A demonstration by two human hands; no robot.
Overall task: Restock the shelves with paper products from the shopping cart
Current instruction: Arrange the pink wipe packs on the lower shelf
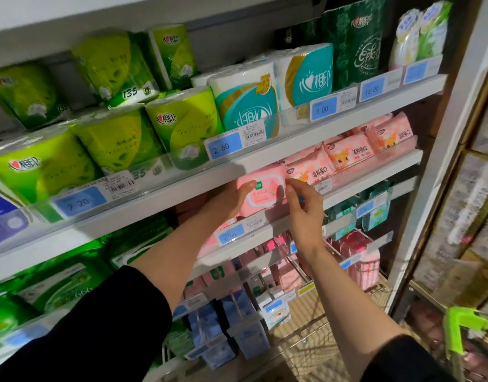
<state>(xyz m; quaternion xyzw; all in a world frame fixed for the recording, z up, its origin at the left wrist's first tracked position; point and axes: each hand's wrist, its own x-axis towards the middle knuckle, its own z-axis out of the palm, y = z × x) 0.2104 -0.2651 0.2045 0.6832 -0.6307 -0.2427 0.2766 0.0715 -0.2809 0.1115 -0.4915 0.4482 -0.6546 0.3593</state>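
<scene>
A pink pack of wet wipes (263, 193) with a white lid stands on the second shelf (267, 227), just behind its front rail. My left hand (231, 198) grips the pack's left side, thumb across its front. My right hand (303, 208) pinches the pack's upper right corner between thumb and fingers. More pink wipe packs (347, 153) line the same shelf to the right. The wire shopping cart (314, 321) is below my right arm; what it holds is not plain to see.
Green and teal toilet paper rolls (182, 125) fill the shelf above, behind blue price tags (223, 147). Green packs (66, 279) sit lower left; small pink and blue packs (231, 334) hang on hooks below. A white shelf upright (441, 172) stands at right.
</scene>
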